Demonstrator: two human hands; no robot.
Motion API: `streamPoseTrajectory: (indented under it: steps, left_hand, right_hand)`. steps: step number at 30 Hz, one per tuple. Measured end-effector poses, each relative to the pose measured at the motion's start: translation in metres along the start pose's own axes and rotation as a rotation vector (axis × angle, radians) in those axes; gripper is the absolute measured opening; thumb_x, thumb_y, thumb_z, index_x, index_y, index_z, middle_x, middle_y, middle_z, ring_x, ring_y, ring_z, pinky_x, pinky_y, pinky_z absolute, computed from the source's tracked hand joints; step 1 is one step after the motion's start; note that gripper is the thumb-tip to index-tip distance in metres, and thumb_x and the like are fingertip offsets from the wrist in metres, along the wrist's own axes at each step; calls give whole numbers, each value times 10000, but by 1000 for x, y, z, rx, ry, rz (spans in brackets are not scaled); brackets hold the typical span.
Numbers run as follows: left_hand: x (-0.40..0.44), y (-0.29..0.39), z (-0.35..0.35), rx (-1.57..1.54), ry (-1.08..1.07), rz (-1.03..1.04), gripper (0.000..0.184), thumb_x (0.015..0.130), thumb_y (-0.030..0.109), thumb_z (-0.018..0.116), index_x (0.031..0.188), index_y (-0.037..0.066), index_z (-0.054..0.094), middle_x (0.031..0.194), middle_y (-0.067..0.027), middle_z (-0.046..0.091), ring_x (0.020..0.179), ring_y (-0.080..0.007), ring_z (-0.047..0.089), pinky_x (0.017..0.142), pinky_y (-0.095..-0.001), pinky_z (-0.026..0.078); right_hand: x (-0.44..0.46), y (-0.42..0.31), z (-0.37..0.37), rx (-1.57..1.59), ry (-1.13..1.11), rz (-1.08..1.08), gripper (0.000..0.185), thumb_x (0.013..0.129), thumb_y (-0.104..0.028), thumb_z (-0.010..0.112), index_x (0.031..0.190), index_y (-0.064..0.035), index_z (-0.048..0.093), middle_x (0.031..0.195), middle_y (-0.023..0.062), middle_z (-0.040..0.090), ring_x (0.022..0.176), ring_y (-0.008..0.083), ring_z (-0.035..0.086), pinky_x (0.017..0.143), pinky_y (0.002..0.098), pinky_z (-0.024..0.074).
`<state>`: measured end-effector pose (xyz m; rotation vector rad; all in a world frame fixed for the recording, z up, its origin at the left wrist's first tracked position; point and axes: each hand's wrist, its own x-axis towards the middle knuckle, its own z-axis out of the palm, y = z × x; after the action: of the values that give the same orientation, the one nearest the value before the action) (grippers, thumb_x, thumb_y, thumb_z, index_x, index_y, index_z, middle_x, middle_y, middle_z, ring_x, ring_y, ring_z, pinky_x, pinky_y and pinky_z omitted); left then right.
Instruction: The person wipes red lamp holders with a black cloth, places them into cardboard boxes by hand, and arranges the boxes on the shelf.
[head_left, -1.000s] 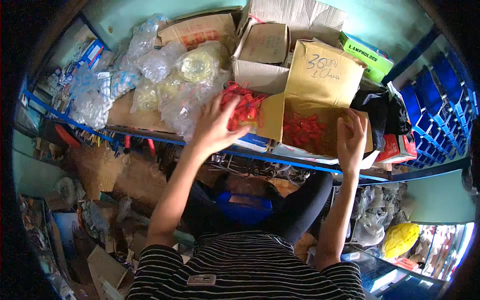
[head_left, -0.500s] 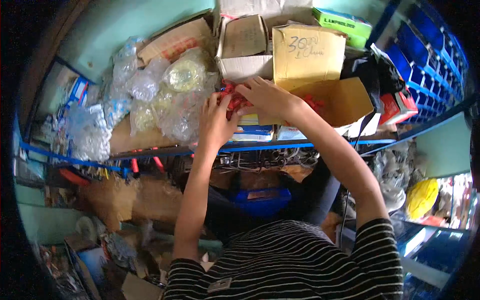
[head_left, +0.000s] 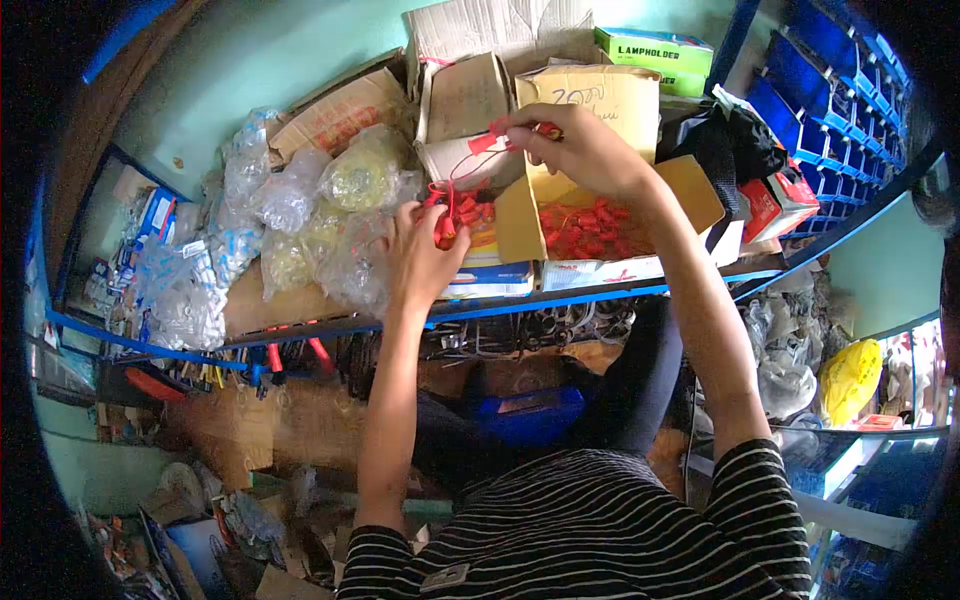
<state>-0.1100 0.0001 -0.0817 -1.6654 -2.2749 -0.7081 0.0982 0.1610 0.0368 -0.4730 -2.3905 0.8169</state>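
Over there a long shelf [head_left: 262, 306] with a blue front edge [head_left: 575, 299] runs along the wall. Clear plastic bags [head_left: 350, 185] crowd its left half, a worn brown carton [head_left: 340, 112] behind them. Towards the middle I see a pale open carton [head_left: 468, 160], with a blue-and-white flat box [head_left: 490, 284] at the front. Beside that, a white box [head_left: 605, 273] sits under an open yellow box [head_left: 695, 195]; a red-and-white box [head_left: 778, 208] stands further right.

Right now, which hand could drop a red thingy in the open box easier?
Probably the right hand: holding red pieces, it looks nearer the open box than the left hand.
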Motion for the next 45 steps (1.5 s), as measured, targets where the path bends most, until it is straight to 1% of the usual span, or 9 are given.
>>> streamPoseTrajectory:
  steps: [4, 8, 9, 12, 18, 22, 33, 39, 45]
  left_hand:
    - [6, 18, -27, 37, 156, 42, 603, 867, 467, 708, 1370, 173, 551, 1412, -154, 474, 1293, -306, 483, 1066, -525, 355]
    - [16, 80, -40, -1611, -134, -79, 630, 1005, 320, 618, 1516, 110, 316, 1285, -102, 576, 1032, -168, 635, 766, -292, 571]
    - [18, 95, -37, -1517, -143, -56, 627, 1012, 470, 545, 1465, 73, 372, 1257, -123, 609, 893, -209, 703, 639, -333, 592]
    - [28, 121, -15, -1529, -70, -358, 368, 1066, 355, 488, 1184, 26, 606, 899, -50, 690, 714, -104, 659, 572, -258, 553]
    - [48, 143, 21, -1313, -84, -471, 497, 1038, 478, 501, 1292, 58, 582, 1166, -113, 644, 1130, -215, 571, 985, -366, 430]
    - [70, 145, 38, -1187, -169, -336, 394, 1054, 447, 485, 1166, 93, 617, 779, 4, 616, 662, -86, 564, 616, -285, 473]
    - [66, 152, 31, -1277, -121, -364, 301, 1070, 359, 488, 1043, 86, 613, 660, 65, 470, 574, -20, 421, 490, -208, 323]
    - [64, 148, 40, -1221, -109, -243, 301, 1075, 331, 482, 1042, 74, 635, 666, 59, 477, 584, -31, 427, 517, -227, 342]
    - [65, 150, 40, -1142, -78, -183, 283, 1074, 309, 485, 1053, 69, 635, 659, 51, 493, 579, -43, 451, 534, -235, 365]
  right_hand:
    - [-12, -11, -19, 121, -40, 45, 298, 1015, -272, 588, 1215, -72, 682, 864, 43, 699, 722, 89, 596, 628, 266, 506]
    - [-23, -23, -9, 176, -202, -45, 268, 989, -208, 616, 1190, -42, 678, 964, 71, 734, 804, 137, 652, 704, 294, 535]
    - [-23, -13, 0, 111, -171, -163, 256, 979, -170, 613, 1190, -38, 673, 996, 101, 733, 856, 185, 683, 774, 326, 541]
    - [-32, -6, 10, 126, -28, -115, 289, 978, -165, 590, 1222, -19, 642, 1024, 207, 704, 918, 320, 687, 847, 397, 532]
    - [-59, 22, -3, 193, 181, 4, 261, 1002, -137, 578, 1214, 11, 612, 1029, 173, 663, 807, 203, 675, 752, 354, 531]
    - [-74, 68, -18, 387, 306, 249, 270, 1031, -213, 557, 1151, 13, 641, 885, 105, 678, 838, 146, 620, 783, 318, 502]
    - [-80, 73, -23, 544, 730, 490, 504, 1089, -426, 385, 900, -20, 616, 574, -17, 446, 498, 79, 456, 474, 249, 365]
    - [-74, 83, -11, -115, 655, 176, 446, 948, -433, 641, 985, 7, 701, 1049, 226, 635, 1001, 364, 597, 916, 456, 444]
    - [-78, 77, -2, 27, 386, 231, 215, 990, -198, 590, 1035, 4, 649, 907, 221, 702, 873, 407, 696, 752, 443, 534]
